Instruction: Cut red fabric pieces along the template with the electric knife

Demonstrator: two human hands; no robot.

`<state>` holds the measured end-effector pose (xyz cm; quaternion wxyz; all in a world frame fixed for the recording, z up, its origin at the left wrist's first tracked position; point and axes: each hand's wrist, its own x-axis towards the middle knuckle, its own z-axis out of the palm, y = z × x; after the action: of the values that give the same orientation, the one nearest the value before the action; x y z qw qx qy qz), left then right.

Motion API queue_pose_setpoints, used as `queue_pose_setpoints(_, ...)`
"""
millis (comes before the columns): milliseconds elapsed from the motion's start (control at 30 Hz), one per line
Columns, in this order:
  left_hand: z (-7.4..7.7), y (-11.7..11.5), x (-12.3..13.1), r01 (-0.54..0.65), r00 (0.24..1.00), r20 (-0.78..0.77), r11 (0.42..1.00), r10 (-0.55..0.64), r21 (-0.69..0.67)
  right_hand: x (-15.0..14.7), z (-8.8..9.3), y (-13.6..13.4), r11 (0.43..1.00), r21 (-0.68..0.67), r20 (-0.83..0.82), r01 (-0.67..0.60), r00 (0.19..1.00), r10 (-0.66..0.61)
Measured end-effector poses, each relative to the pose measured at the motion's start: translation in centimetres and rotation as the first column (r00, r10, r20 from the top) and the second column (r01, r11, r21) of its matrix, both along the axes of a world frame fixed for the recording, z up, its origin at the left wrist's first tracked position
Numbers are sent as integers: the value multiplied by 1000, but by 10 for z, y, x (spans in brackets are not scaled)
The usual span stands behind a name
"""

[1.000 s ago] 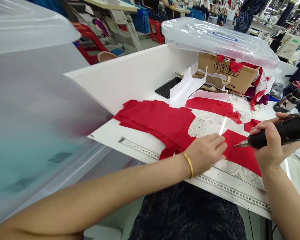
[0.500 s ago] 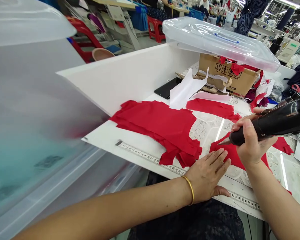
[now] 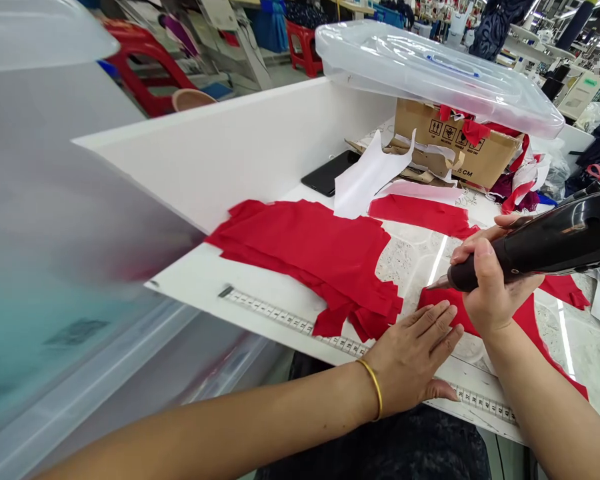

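Note:
My left hand (image 3: 415, 353), with a gold bangle at the wrist, lies flat, fingers stretched out. Its fingertips rest on the edge of a red fabric piece (image 3: 533, 333) on the table. Wrapped around a black handheld tool (image 3: 565, 237) is my right hand (image 3: 495, 293). The tool's pointed metal tip is at the left corner of that piece, above my left fingertips; whether it touches the cloth I cannot tell. A stack of red fabric pieces (image 3: 305, 243) lies to the left. Along the table's front edge runs a measuring tape (image 3: 285, 319), partly covered by my left hand.
Behind the cloth lie a black phone (image 3: 330, 173), white paper (image 3: 370, 177) and a red strip (image 3: 420, 212). A cardboard box (image 3: 450, 143) with scraps stands under a clear plastic lid (image 3: 440, 73). A white panel (image 3: 220, 147) borders the table; plastic bins (image 3: 70, 267) stand at left.
The tool's tip has moved slightly left and up, to the corner of the red piece. My left hand stays flat on its edge. The whole view has shifted a little.

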<state>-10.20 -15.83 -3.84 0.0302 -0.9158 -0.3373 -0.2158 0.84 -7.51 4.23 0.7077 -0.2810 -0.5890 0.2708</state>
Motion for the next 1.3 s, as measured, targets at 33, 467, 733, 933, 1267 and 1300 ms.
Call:
queue_pose_setpoints(33, -1, -1, 0, 0, 1000, 5, 1000, 0, -5, 0, 0, 0, 1000, -5, -6, -7, 1000, 7)
queue_pose_setpoints(467, 0, -4, -1, 15, 999, 36, 998, -13, -58, -5, -9, 2, 999, 23, -52, -23, 998, 24)
queue_pose_setpoints(733, -8, -22, 7, 14, 993, 114, 1000, -15, 5, 4, 2, -19, 985, -50, -19, -164, 986, 163)
queue_pose_setpoints(933, -10, -21, 8, -46, 984, 171, 999, 42, 22, 4, -2, -27, 972, -61, -29, -225, 974, 224)
queue_pose_setpoints(1267, -7, -21, 7, -6, 990, 139, 1000, 4, 13, 3, 0, -25, 983, -38, -41, -182, 983, 180)
queue_pose_setpoints(1300, -4, -19, 6, 8, 992, 125, 1000, -9, 4, 6, 2, -22, 985, -29, -41, -173, 984, 171)
